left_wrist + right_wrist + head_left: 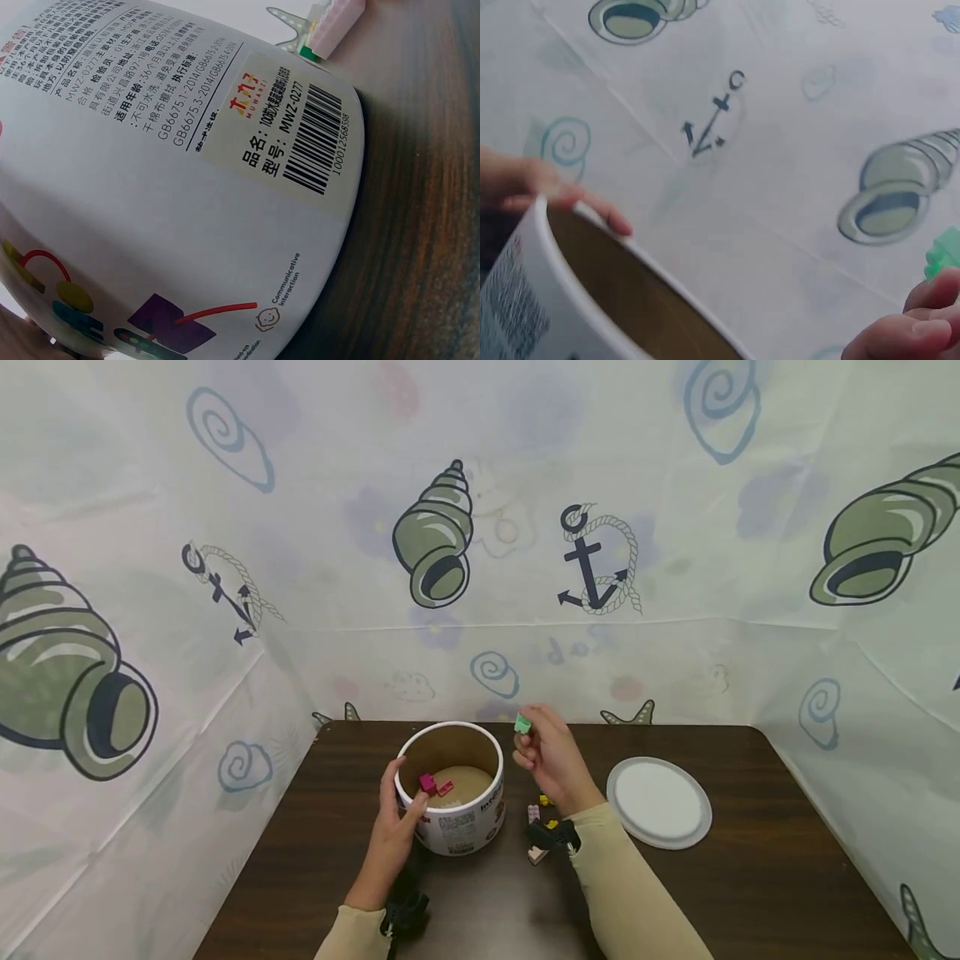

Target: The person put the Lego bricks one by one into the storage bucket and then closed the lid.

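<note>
My left hand (pixel 393 827) grips the near-left rim of a white cardboard tub (pixel 480 823), thumb outside. Inside the tub lie a magenta toy brick (pixel 427 783) and a pink brick (pixel 446 788). Right of the tub and above the table, my right hand (pixel 553 758) pinches a small mint-green toy brick (pixel 522 724) between thumb and fingers. That green brick (pixel 943 253) also shows at the right wrist view's edge, apart from the tub (pixel 517 292). Printed text and a barcode on the tub's wall (pixel 150 202) fill the left wrist view.
Beneath my right wrist lie several loose bricks: a yellow one (pixel 546 800), a pink one (pixel 533 812) and a whitish one (pixel 536 855). A round white lid (pixel 660 802) lies to the right on the dark wooden table (pixel 772 877). Patterned cloth (pixel 517 435) hangs around the table.
</note>
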### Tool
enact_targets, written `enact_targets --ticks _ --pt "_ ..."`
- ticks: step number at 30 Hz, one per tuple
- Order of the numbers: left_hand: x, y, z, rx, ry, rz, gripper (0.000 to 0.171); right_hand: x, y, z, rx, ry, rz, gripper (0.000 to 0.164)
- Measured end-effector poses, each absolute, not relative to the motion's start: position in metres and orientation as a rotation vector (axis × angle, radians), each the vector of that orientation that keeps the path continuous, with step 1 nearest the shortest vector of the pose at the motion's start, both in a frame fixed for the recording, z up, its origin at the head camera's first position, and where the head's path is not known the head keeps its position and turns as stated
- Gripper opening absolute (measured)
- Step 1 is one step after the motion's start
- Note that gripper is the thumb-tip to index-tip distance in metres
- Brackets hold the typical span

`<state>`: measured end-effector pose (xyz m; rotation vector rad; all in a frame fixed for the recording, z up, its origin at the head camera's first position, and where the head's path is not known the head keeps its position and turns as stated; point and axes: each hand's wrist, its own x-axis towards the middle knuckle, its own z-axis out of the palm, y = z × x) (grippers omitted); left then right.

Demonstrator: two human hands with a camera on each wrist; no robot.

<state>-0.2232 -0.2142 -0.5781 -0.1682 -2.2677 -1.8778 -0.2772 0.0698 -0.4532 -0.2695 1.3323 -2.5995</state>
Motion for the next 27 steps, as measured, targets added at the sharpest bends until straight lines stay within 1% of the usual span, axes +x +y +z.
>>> enact_targets --ticks 5,9,12,15,19,27 --pt "-0.223 -0.213 -0.574 -0.161 -2.293 -1.849 0.075 -0.297 0.040 -0.440 -0.320 1.225 -2.512 0.027" --pt "-0.221 -0.213 -0.574 -0.129 -2.322 -1.804 0.075 -0.315 0.015 -0.448 -0.309 1.034 -2.365 0.037" --pt "-0.220 -0.212 -0.575 -0.108 -2.332 -1.802 0.076 -0.324 0.003 -0.461 -0.245 0.971 -2.265 0.041" --pt "-0.220 -0.212 -0.576 -0.121 -2.313 -1.846 0.076 -0.326 -0.004 -0.469 -0.185 0.987 -2.251 0.043" --pt "-0.221 -0.212 -0.576 -0.128 -2.295 -1.860 0.075 -0.326 -0.010 -0.470 -0.138 1.062 -2.254 0.042" --pt "-0.219 -0.213 -0.576 -0.129 -2.296 -1.859 0.075 -0.324 -0.017 -0.469 -0.122 1.147 -2.236 0.032"
